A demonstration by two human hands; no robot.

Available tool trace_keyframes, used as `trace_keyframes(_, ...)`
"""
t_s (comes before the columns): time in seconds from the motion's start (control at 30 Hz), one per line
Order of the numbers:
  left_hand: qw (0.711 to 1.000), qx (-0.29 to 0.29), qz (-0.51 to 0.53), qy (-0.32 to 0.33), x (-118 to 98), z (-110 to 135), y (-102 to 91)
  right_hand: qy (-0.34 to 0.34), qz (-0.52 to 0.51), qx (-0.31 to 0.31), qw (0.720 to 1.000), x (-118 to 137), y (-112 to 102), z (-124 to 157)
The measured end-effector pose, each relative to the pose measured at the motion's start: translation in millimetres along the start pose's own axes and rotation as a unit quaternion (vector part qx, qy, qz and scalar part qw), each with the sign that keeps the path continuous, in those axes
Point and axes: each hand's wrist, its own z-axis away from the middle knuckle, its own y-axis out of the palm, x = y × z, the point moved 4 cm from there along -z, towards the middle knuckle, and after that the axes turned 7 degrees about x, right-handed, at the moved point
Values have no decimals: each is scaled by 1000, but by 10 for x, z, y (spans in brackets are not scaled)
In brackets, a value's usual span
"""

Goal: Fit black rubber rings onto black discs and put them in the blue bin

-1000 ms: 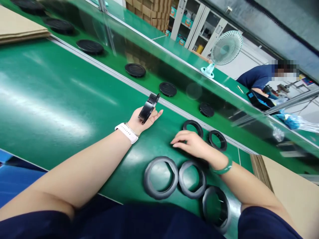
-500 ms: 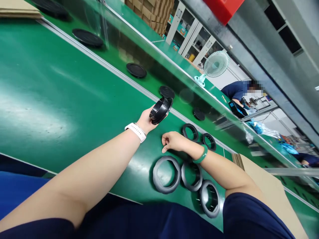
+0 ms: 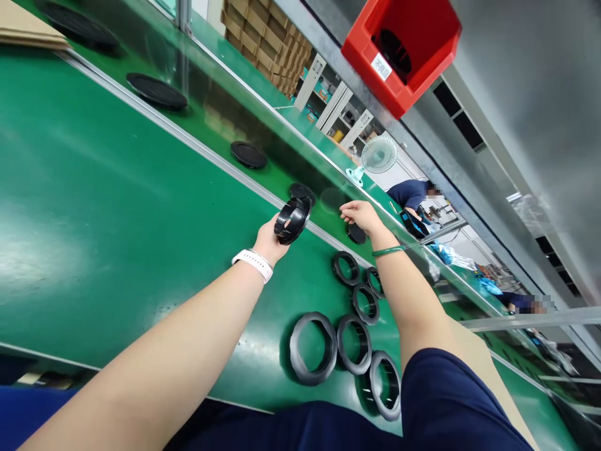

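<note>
One black ring-shaped housing (image 3: pixel 292 220) is gripped at its lower rim by the left hand (image 3: pixel 270 240), held tilted above the green bench (image 3: pixel 117 207). Just right of it, the right hand (image 3: pixel 359 213) hangs open and empty over a black disc (image 3: pixel 356 233); a firmer grip is advised before the two meet.

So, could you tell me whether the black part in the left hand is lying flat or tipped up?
Tipped up. The left hand holds the black part clear of the green table, standing on edge with its open face showing.
</note>
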Motion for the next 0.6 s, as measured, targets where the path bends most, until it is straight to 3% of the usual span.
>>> trace_keyframes(0.1, 1000, -10, -11, 3, -5, -19, -19, 30, 59, -91, 994, -104, -139, -163)
trace_keyframes(0.23, 1000, -15, -10, -1, 3, -46, -43, 59, 139, -159, 976, -180, -276, -49)
trace_keyframes(0.4, 1000, -28, -9, -8, -5, -66, -60, 78, 187, -185, 962, -290, -451, 369)
trace_keyframes(0.6, 998, -40, -57, -7, -55, -50, -47, 116, 185, -187, 958, -497, -746, 1078)
